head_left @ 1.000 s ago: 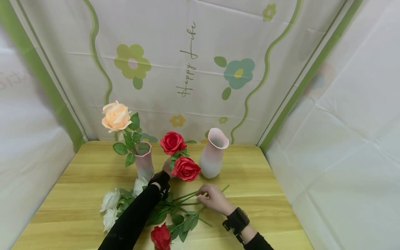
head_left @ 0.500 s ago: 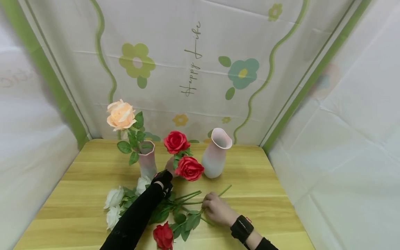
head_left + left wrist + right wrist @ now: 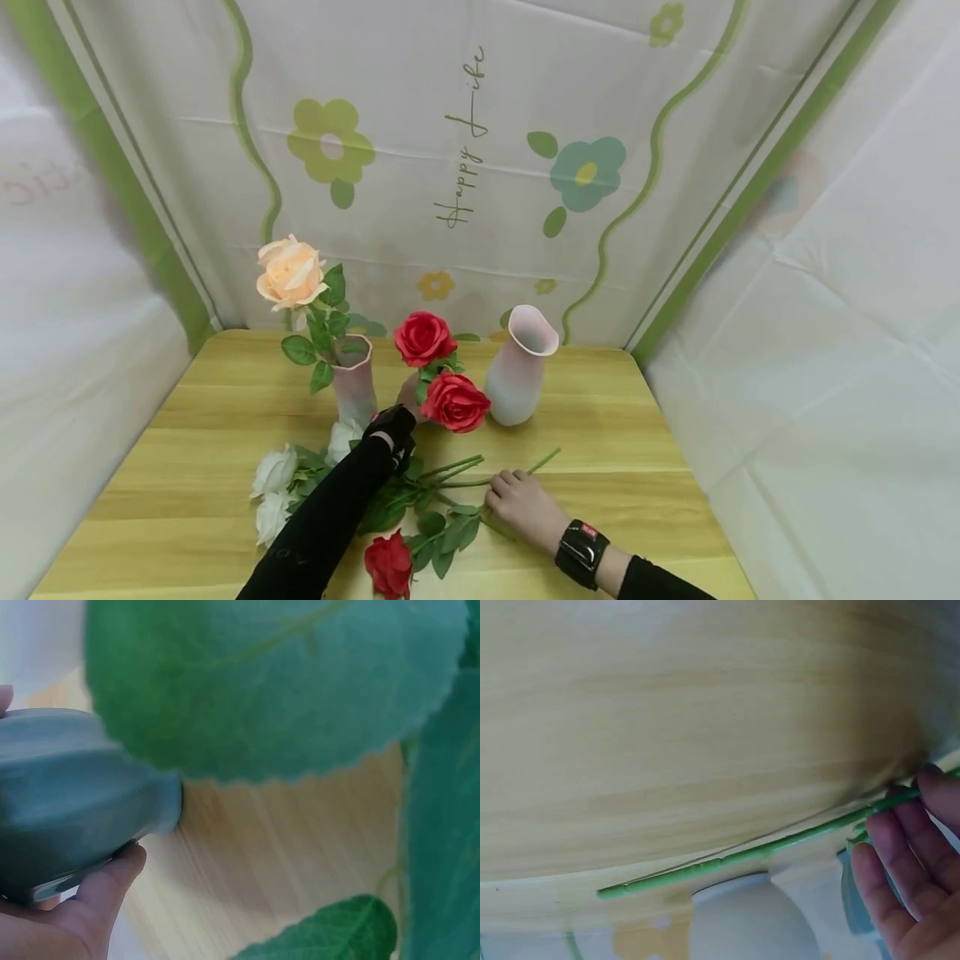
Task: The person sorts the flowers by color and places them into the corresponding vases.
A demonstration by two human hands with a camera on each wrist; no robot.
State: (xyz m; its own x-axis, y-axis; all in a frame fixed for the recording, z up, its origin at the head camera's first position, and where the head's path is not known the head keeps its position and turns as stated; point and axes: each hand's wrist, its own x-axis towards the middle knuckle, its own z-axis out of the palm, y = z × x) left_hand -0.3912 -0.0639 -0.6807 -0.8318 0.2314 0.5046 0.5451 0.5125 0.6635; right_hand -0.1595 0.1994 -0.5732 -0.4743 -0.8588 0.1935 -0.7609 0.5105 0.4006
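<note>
My left hand (image 3: 408, 396) grips a blue-grey vase (image 3: 82, 795), its thumb along the vase's side in the left wrist view. From the head, two red roses (image 3: 456, 402) stand in front of that vase and hide it. My right hand (image 3: 528, 508) pinches a long green rose stem (image 3: 757, 851) between thumb and fingers, low over the table. The stem's cut end sticks out past the hand. Leaves (image 3: 450, 533) and a lying red rose (image 3: 388, 565) are left of this hand.
A pink-and-white vase (image 3: 516, 383) stands at the back right. Another pink vase (image 3: 352, 387), with a peach rose (image 3: 291, 273), stands left. White roses (image 3: 274, 472) and several green stems (image 3: 457, 472) lie on the wooden table (image 3: 172, 442).
My right hand has moved right and slightly down, away from the bunched stem ends, and now pinches a single stem. The left hand stays at its vase. The head view has shifted slightly.
</note>
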